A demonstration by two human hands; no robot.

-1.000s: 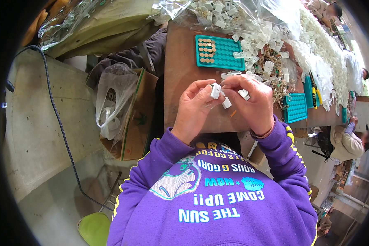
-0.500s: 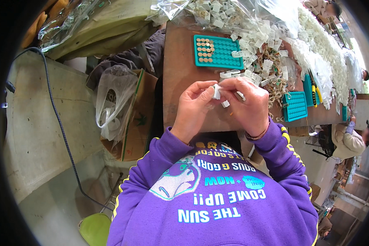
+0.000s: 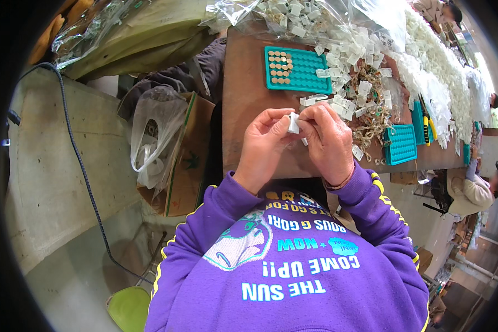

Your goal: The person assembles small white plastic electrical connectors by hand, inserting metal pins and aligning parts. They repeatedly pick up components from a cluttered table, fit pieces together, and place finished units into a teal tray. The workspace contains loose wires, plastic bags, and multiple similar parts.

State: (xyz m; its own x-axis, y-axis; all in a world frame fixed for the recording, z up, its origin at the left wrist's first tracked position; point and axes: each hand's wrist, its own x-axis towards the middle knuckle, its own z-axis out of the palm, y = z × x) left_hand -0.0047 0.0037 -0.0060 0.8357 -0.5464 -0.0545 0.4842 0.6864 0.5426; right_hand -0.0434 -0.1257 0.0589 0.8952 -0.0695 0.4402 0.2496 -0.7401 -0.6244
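Left hand [image 3: 264,141] pinches case [image 3: 293,124]; right hand [image 3: 331,141] drawn inward, at 3 o'clock, grip unclear; handling likely unfinished.

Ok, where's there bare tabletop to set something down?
The brown tabletop is bare between its left edge and the teal tray with tan discs, and in a strip between that tray and the left hand. It's crowded right of the tray, where white plastic pieces and tangled strands lie heaped.
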